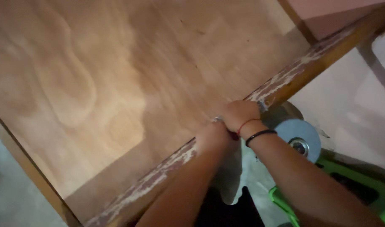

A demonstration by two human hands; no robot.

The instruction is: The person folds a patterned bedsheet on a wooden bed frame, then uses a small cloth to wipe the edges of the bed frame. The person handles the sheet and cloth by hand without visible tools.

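while both hands press together on rail edge: left hand (pixel 212 135) and right hand (pixel 239 115) clenched tight on rail (pixel 285 82) of plywood panel (pixel 116 84), small metal piece (pixel 218 120) between, unclear. risks: splinters from flaky rail; grinder (pixel 299 136) disc near right forearm.

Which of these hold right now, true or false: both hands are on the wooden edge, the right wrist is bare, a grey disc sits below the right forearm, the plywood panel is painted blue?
1. Both hands meet at the wooden frame edge. True: the left hand and right hand are pressed together there.
2. The right wrist is bare. False: it wears a black band and a red string.
3. A grey disc sits beside the right forearm. True.
4. The plywood panel is painted blue. False: it is bare brown wood grain.
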